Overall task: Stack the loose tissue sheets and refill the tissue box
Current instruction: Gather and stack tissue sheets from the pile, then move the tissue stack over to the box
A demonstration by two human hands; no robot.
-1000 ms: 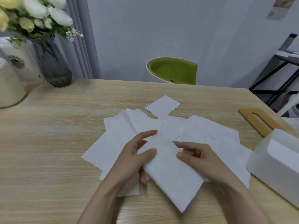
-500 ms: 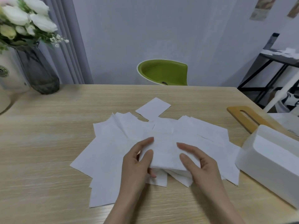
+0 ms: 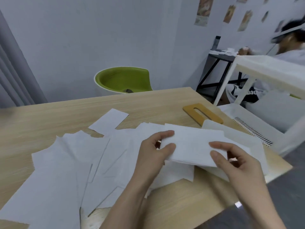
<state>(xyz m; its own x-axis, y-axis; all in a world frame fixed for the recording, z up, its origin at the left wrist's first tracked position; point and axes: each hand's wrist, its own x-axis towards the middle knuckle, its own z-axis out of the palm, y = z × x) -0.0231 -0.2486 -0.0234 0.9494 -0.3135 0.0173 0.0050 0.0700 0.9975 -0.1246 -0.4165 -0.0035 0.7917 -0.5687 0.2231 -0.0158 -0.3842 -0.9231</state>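
Both hands are on a small stack (image 3: 194,146) of tissue sheets, lifted just above the table (image 3: 148,103): my left hand (image 3: 153,154) pinches its left edge, thumb on top and fingers under, and my right hand (image 3: 234,164) pinches the near right corner the same way. Most of the loose sheets (image 3: 69,162) lie fanned out over the table to the left, overlapping at all angles, one lone sheet (image 3: 109,119) further back. I can see only a white corner of the box (image 3: 212,125) poking out behind the stack, beside the wooden lid (image 3: 203,114) with its slot. Risks as I read them: the stack is thin and floppy, so its unsupported far edge may sag and the layers slide out of line. A pinch on one corner could let the bottom sheets peel away and drop. Tissue clings, so a loose sheet underneath may drag along. The right table edge is near, and anything nudged that way could slip to the floor. Feeding a skewed stack into the box would crumple its edges.
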